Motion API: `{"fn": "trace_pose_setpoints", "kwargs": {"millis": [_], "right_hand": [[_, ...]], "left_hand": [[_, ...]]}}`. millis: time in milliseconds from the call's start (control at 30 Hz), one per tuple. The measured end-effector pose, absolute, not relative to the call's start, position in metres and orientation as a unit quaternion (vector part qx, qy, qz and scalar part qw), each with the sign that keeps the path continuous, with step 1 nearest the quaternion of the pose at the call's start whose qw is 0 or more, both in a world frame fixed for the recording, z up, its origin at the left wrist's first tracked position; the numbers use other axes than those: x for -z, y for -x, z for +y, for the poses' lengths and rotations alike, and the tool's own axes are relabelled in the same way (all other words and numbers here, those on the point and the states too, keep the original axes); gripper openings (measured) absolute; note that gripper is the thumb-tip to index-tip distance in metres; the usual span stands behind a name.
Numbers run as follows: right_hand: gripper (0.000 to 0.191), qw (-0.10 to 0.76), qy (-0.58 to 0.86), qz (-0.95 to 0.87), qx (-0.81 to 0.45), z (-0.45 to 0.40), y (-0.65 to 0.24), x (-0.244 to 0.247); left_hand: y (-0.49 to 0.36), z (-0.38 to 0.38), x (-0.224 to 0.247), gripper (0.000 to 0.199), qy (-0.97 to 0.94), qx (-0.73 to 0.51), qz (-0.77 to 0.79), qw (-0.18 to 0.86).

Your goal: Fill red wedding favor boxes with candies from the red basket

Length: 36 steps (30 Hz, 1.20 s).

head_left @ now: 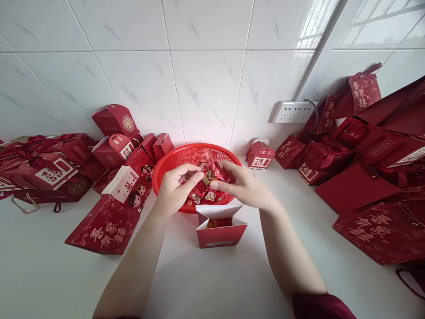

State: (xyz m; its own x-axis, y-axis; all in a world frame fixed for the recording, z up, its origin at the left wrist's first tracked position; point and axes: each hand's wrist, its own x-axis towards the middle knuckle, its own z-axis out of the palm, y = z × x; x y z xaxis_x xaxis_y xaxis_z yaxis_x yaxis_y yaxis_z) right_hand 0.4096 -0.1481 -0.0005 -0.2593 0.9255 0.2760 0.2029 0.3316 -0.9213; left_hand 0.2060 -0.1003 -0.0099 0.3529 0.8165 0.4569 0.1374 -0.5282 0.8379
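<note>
A red plastic basket with wrapped candies in it stands near the wall. Over its front part, my left hand and my right hand meet at a red and green wrapped candy. Fingers and thumbs of both hands close on its two sides. Just in front of the basket stands a small red box, its white-lined top open and something orange-gold inside. Neither hand touches this box.
Red gift boxes and a long flowered box lie on the left. More boxes and bags crowd the right. A small closed box and a power strip are by the tiled wall.
</note>
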Motion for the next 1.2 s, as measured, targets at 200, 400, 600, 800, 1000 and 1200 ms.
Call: {"fn": "trace_pose_setpoints", "kwargs": {"millis": [200, 400, 600, 800, 1000, 1200], "right_hand": [[0.027, 0.493, 0.359, -0.624, -0.489, -0.145, -0.411, 0.002], [0.026, 0.496, 0.334, -0.604, -0.527, -0.146, -0.41, 0.0], [0.028, 0.475, 0.322, -0.604, -0.553, -0.15, -0.412, -0.005], [0.024, 0.455, 0.274, -0.612, -0.586, -0.147, -0.415, -0.003], [0.02, 0.429, 0.22, -0.623, -0.617, -0.149, -0.417, -0.003], [0.024, 0.449, 0.309, -0.652, -0.528, -0.145, -0.419, -0.001]], "left_hand": [[-0.208, -0.109, 0.005, 0.027, -0.718, -0.439, 0.323, 0.433], [-0.207, -0.115, 0.0, 0.032, -0.692, -0.38, 0.341, 0.51], [-0.205, -0.115, -0.002, 0.024, -0.708, -0.379, 0.272, 0.53], [-0.203, -0.113, -0.001, 0.021, -0.713, -0.371, 0.248, 0.541], [-0.198, -0.107, 0.005, 0.027, -0.722, -0.331, 0.196, 0.574], [-0.197, -0.101, 0.004, 0.035, -0.721, -0.357, 0.261, 0.534]]}}
